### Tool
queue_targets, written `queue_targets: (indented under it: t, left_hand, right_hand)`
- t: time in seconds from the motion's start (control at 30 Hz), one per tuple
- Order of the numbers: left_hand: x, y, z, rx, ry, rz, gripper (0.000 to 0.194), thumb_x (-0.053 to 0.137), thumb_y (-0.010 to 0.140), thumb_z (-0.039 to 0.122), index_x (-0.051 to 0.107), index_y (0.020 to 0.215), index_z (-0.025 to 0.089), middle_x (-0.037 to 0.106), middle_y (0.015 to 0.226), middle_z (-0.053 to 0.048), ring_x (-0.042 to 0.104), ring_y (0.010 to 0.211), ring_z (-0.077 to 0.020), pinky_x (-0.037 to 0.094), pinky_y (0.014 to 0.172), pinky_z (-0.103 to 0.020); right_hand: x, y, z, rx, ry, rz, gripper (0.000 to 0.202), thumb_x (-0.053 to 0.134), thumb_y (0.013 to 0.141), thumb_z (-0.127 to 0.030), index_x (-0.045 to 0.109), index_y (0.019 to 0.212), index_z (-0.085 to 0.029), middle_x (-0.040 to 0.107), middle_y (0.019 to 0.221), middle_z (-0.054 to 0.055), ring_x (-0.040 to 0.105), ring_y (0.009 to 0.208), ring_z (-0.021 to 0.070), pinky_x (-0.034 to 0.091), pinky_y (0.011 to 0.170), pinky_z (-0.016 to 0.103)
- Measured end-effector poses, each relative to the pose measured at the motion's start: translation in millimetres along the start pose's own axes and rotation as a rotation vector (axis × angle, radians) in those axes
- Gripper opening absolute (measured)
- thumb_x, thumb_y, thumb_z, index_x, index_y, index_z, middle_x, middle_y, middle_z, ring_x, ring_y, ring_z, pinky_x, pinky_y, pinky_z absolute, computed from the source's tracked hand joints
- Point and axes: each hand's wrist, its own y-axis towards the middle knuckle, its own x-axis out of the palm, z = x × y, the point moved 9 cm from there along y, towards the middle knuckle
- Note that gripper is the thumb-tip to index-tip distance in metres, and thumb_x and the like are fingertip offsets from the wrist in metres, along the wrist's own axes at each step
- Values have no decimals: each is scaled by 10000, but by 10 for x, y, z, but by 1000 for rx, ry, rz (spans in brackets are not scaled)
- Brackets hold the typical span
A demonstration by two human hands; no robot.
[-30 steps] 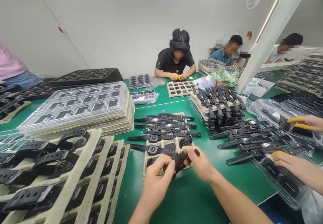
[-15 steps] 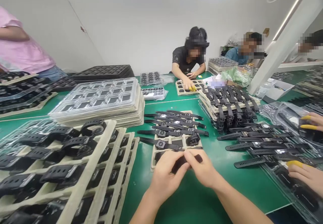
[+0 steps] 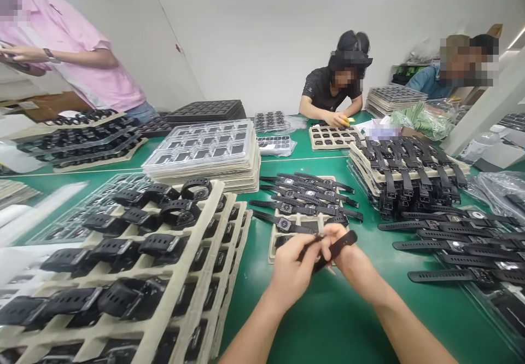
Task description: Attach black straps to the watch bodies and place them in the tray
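A black smartwatch (image 3: 343,244) is held between both hands, its perforated strap sticking out to the right; the fingers cover most of its body. My left hand (image 3: 292,265) grips it from the left with fingers bent. My right hand (image 3: 351,263) pinches the strap side, its fingertips meeting the left ones. Just beyond the hands lies a beige moulded tray (image 3: 272,250). Several black smartwatches (image 3: 286,208) with straps laid out straight rest across it, faces up.
At the left stands a stack of beige trays (image 3: 192,265) holding watches with closed straps. Behind it are stacked clear-lidded trays (image 3: 200,139). More watches lie on a tray stack (image 3: 404,169) and in rows (image 3: 447,246) on the right. A co-worker (image 3: 332,90) sits across the green table.
The view has turned left, so the yellow-tipped fingers at the right are out of frame. The watch strap now shows beyond my right fingers. Both hands stay together on the watch.
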Motion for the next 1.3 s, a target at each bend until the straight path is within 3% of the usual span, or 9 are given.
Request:
queue_targets:
  t: [0.1,0.27,0.4,0.57,0.83,0.93,1.1,1.2,1.3]
  left_hand:
    - [-26,3,-190,-178,-327,72,313,521,1007,477,604,920,189,548,707,26,489,585,-95,413,586,-219]
    - [139,-46,-187,-175,-671,-12,471,437,987,637,587,1147,219,405,741,47,359,595,-84,349,580,-210]
    - [223,-111,-154,-165,-545,-87,446,436,1012,577,643,1201,229,562,875,-21,514,737,-127,454,717,-251]
    - [234,-97,-66,-120,-375,-130,456,507,991,557,701,1237,227,678,1168,-104,627,1017,-238,497,943,-357]
    - [246,-87,37,-48,-204,-165,449,533,986,521,693,1299,242,709,1192,-110,651,1076,-261,499,1018,-408]
    - [249,-87,81,-17,-183,-179,438,533,990,504,688,1300,236,709,1203,-114,647,1089,-263,492,1022,-408]
    - [286,-66,44,-106,-331,-236,462,505,989,551,739,1073,162,672,878,-72,611,831,-200,516,796,-326]
    - [364,-86,-30,-230,-466,-319,476,561,944,596,692,891,141,444,654,26,407,605,-111,368,568,-241]
    - [476,-134,-84,-370,-586,-423,479,616,899,618,636,845,143,289,638,68,234,564,-81,217,523,-233]
  right_hand:
    - [-2,-36,-76,-57,-19,-2,699,248,944,-797,601,1251,-277,511,893,31,491,795,212,446,736,350]
    - [-37,-30,-43,-93,-294,149,441,363,1070,-509,606,839,-223,524,768,10,429,687,171,372,633,301]
    - [38,-33,31,-96,-251,142,444,378,1074,-480,537,759,-210,489,711,-10,402,647,148,355,589,281]
    - [56,-45,130,-65,-108,141,420,421,1056,-504,661,894,-201,585,774,26,501,692,169,451,616,282]
    - [2,-127,92,-107,-209,291,314,391,1060,-511,573,1151,-273,629,957,50,606,826,212,523,724,327]
    - [-39,-148,121,-100,-195,329,353,453,1037,-526,523,1302,-303,634,1095,64,611,995,237,517,840,348]
    - [-55,-60,160,-30,-36,191,399,453,1022,-570,682,1182,-285,648,1010,62,592,910,230,498,821,358]
    - [-103,5,75,0,-10,107,307,632,948,-531,746,926,-246,586,853,28,549,805,197,470,744,317]
    - [-159,38,41,66,36,95,293,760,862,-475,704,752,-208,509,768,-10,471,676,141,412,616,265]
